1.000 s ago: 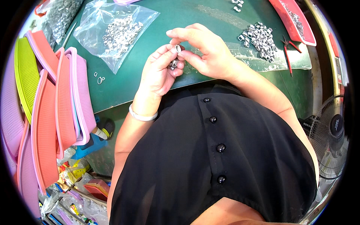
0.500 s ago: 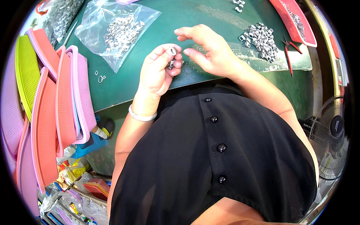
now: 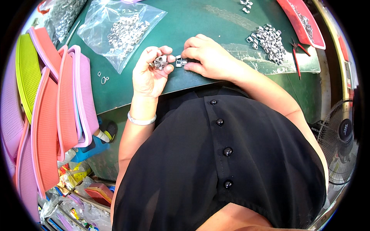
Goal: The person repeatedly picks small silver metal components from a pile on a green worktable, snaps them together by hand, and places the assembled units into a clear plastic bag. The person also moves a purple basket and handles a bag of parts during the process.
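Several small silvery metal loops [image 3: 159, 62] are gathered in my left hand [image 3: 149, 73], its fingers curled round them above the table's near edge. Just to the right, more loops of the same kind [image 3: 179, 61] lie at the fingertips of my right hand [image 3: 208, 57]. The thumb and fingers of that hand close on the rightmost one. Behind my left hand lies a clear plastic bag [image 3: 150, 15] with many loops inside. A heap of loops [image 3: 268, 42] rests on the green table [image 3: 185, 23] to the right of my right hand.
Red-handled pliers [image 3: 296, 57] lie beside the heap, near a red tray [image 3: 318, 36] holding more metal parts. Two loose rings [image 3: 104, 80] sit at the left. Stacked plastic baskets [image 3: 46, 134] crowd the left side. A fan [image 3: 343, 131] stands at the right.
My left hand has shifted slightly left and turned, showing the loops in it. My right hand has come down, its fingers closing at loops now between the hands.
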{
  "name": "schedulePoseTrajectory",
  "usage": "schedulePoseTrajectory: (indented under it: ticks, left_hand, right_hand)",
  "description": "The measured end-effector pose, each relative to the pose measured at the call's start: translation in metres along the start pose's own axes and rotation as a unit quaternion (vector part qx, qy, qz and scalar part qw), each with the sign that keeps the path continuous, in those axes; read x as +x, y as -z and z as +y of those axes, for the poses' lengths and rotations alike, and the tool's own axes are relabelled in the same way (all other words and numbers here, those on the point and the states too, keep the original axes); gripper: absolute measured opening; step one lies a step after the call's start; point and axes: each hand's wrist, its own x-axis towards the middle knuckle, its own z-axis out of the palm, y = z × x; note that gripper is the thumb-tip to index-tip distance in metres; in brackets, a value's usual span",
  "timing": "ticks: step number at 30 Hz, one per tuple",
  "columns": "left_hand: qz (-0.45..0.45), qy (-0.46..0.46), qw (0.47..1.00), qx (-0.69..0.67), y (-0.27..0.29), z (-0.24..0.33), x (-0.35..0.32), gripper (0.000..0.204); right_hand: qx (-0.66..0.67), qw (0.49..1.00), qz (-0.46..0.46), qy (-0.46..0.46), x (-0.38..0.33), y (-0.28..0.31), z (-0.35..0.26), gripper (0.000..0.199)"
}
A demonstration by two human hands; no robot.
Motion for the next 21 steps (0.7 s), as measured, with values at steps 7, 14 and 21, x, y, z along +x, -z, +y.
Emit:
schedulePoseTrajectory:
  ticks: [7,14,21]
  left_hand:
    - [0.074,0.019,0.994,0.076,-0.005,-0.003,-0.001,0.009]
    - [0.075,0.069,0.979,0.178,-0.019,-0.01,-0.003,0.019]
    - [0.035,0.043,0.995,0.083,-0.017,-0.018,0.003,0.01]
  right_hand:
    - [0.027,0.998,0.048,-0.027,0.002,-0.002,0.003,0.012]
    - [0.294,0.935,0.096,-0.174,0.007,0.009,-0.005,0.016]
    - [0.296,0.94,0.127,-0.111,0.007,0.007,-0.011,0.014]
